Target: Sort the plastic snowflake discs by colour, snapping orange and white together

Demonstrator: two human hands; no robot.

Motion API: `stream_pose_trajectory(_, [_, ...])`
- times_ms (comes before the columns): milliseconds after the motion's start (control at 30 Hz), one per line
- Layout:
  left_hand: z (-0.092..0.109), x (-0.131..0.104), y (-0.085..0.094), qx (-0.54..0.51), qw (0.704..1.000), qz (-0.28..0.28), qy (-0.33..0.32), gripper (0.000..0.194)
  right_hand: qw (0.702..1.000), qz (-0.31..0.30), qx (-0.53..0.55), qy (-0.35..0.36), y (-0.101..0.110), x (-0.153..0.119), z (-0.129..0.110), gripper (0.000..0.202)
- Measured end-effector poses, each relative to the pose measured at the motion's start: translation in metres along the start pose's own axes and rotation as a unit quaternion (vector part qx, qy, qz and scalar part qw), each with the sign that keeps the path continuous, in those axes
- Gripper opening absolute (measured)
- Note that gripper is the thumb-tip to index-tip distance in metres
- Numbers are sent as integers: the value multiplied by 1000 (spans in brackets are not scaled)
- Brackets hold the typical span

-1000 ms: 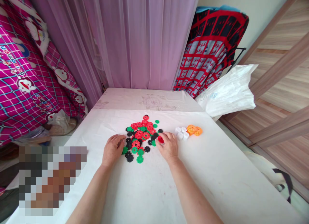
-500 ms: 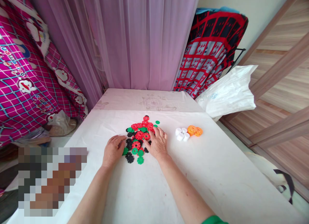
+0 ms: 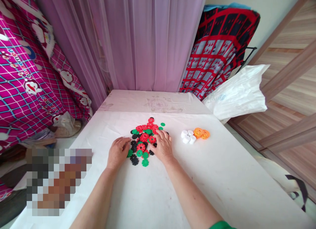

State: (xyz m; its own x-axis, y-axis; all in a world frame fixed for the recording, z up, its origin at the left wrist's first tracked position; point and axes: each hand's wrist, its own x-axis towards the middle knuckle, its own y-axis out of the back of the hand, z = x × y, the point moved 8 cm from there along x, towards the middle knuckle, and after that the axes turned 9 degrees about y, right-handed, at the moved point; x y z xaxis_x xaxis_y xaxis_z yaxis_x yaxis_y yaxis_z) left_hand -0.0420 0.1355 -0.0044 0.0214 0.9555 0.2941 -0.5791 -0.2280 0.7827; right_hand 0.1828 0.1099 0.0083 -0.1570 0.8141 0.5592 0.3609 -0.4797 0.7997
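Observation:
A loose pile of notched plastic discs in red (image 3: 144, 137), black (image 3: 134, 160) and green (image 3: 145, 163) lies on the white table (image 3: 138, 196). My left hand (image 3: 118, 150) rests at the left side of the pile, fingers loosely bent and pointing toward it. Its fingertips lie beside a green disc at the edge. My right hand (image 3: 163, 145) is spread over the right side, thumb and fingers apart, touching or just above the discs and covering some of them. Neither hand shows a disc held up off the table.
Right of the pile sit white discs (image 3: 188, 137) and orange discs (image 3: 201, 133), grouped together. A white plastic bag (image 3: 239, 92) stands by the table's right edge. Purple curtains (image 3: 153, 41) hang behind; a pink patterned cloth (image 3: 37, 74) hangs at left. A blurred-out patch covers the lower left.
The whole view has shifted slightly, so everything sits a little further right. Both hands stay in nearly the same place around the discs; the pile looks unchanged.

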Motion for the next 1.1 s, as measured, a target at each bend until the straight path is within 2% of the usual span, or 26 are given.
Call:
stream_pose_trajectory(133, [-1,0,-1,-2,1000,-2,0,35,999,-18,0,36,3,2,-10,23])
stream_pose_trajectory(300, [0,0,0,-4,1000,-2,5,34,998,-60,-11,23,2,3,-12,23])
stream_pose_trajectory(567, [1,-1,0,-13,1000,-4,7,32,999,-50,-7,17,2,1,-13,14])
stream_pose_trajectory(767, [2,0,0,-3,1000,-8,4,33,1000,-19,-5,-4,4,-2,-10,32])
stream_pose_trajectory(1100, [1,-1,-1,0,1000,-4,3,32,1000,-13,-5,6,3,-4,-16,29])
